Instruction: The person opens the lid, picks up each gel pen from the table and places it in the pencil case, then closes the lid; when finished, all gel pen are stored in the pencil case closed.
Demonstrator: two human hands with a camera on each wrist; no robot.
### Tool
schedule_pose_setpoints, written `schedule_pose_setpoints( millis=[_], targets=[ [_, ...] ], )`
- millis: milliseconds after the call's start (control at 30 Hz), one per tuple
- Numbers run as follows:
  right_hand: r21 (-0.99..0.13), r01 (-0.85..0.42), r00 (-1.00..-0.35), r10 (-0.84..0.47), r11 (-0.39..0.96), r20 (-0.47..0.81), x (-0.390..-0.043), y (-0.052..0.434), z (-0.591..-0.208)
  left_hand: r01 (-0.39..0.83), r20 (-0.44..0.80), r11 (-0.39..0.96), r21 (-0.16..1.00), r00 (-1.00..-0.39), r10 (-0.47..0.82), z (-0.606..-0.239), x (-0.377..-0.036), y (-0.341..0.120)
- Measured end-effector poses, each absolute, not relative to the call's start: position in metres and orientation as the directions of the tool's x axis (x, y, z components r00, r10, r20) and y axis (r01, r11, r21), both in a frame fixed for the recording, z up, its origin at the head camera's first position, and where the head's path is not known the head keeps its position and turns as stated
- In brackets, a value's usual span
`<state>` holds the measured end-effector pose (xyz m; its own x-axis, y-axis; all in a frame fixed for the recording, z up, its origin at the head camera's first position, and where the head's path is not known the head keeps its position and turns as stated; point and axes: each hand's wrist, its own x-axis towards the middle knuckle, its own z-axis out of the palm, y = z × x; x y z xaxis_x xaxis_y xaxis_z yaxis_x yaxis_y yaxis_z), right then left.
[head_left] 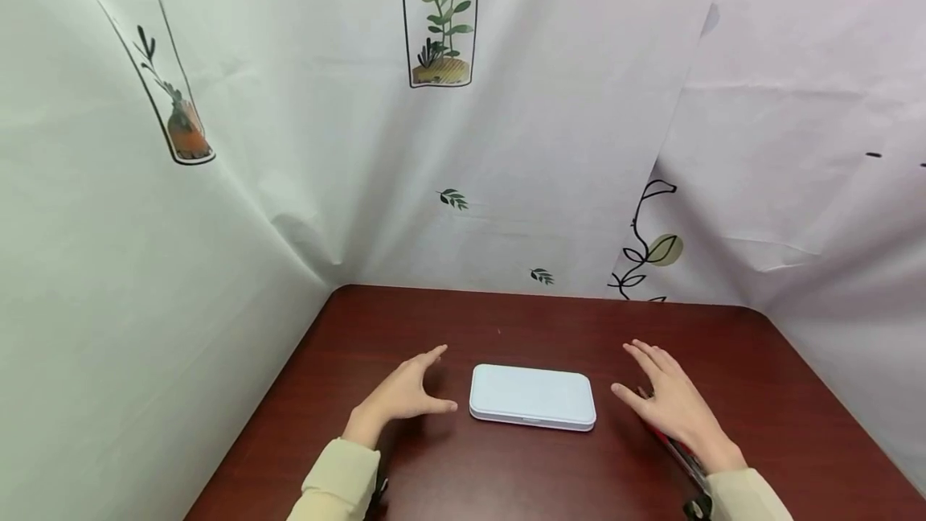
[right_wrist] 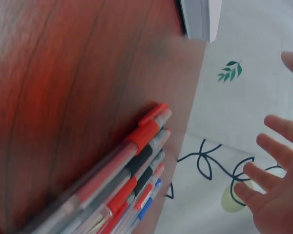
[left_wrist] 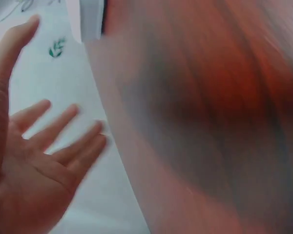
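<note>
A flat white case [head_left: 531, 396] with rounded corners lies shut on the dark wooden table [head_left: 506, 328]. My left hand [head_left: 423, 384] hovers just left of it, fingers spread and straight, holding nothing. My right hand [head_left: 647, 380] hovers just right of it, also spread and holding nothing. Neither hand touches the case. The left wrist view is blurred and shows the left hand's bare palm [left_wrist: 39, 165] with a corner of the case [left_wrist: 90, 19] at the top. In the right wrist view the right hand's fingers [right_wrist: 278, 195] are spread, and the case's corner [right_wrist: 200, 17] is at the top.
Several pens [right_wrist: 122, 195] with red, black and blue parts lie side by side on the table under my right wrist [head_left: 676, 449]. White sheets printed with plants [head_left: 441, 22] wall the table in at the back and on both sides.
</note>
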<state>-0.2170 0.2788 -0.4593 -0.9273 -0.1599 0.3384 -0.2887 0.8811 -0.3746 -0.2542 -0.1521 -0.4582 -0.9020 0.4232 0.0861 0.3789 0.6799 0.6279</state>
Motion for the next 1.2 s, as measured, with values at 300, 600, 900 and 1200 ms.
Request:
schedule_pose_setpoints(
  millis=[300, 600, 900, 1200],
  targets=[
    [-0.368, -0.324, -0.937, -0.242, 0.872, 0.252, -0.221, 0.262, -0.465, 0.423, 0.044, 0.634, 0.648, -0.851, 0.523, -0.456, -0.26, -0.124],
    [-0.431, -0.328, -0.944, -0.281, 0.841, 0.171, -0.224, 0.253, -0.47, 0.423, 0.027, 0.639, 0.642, -0.846, 0.533, -0.474, -0.264, -0.108],
    [-0.44, -0.323, -0.946, -0.302, 0.838, 0.119, -0.232, 0.243, -0.468, 0.419, 0.039, 0.653, 0.631, -0.858, 0.513, -0.484, -0.269, -0.097],
    [-0.48, -0.336, -0.936, -0.346, 0.81, 0.072, -0.24, 0.232, -0.482, 0.398, 0.014, 0.658, 0.64, -0.861, 0.508, -0.488, -0.272, -0.087]
  ],
)
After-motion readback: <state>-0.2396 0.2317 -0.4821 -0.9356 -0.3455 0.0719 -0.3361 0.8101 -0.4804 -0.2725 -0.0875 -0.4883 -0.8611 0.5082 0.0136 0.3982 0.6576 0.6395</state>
